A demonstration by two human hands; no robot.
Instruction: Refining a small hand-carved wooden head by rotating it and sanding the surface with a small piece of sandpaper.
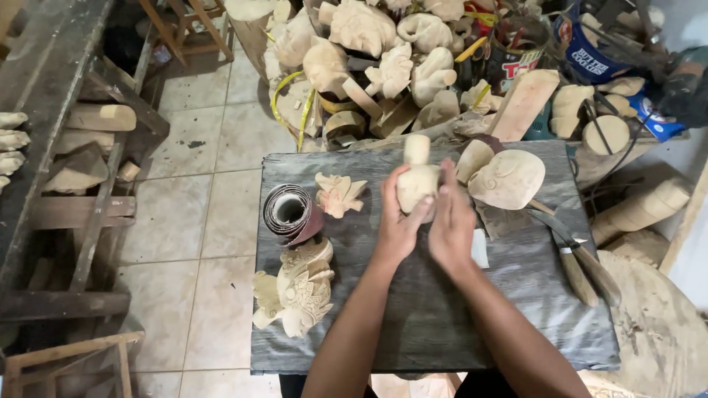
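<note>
My left hand [399, 221] grips a pale unpainted wooden carving [415, 179] upright over the dark board [413, 324], thumb across its front. Pressed flat against the carving's right side is my right hand [451, 221]; what lies under its palm is hidden. A roll of sandpaper [290, 211] lies on the board to the left. Beside it sits a small leaf-shaped carving [338, 194]. A finely detailed carved mask [299, 287] rests at the board's left edge.
Rounded carved blanks [509, 179] lie at the board's far right, with two carving knives [579, 262] beside them. A heap of rough carvings [391, 51] and tins [516, 55] fills the back. Tiled floor [199, 199] and wooden frames [81, 191] are on the left.
</note>
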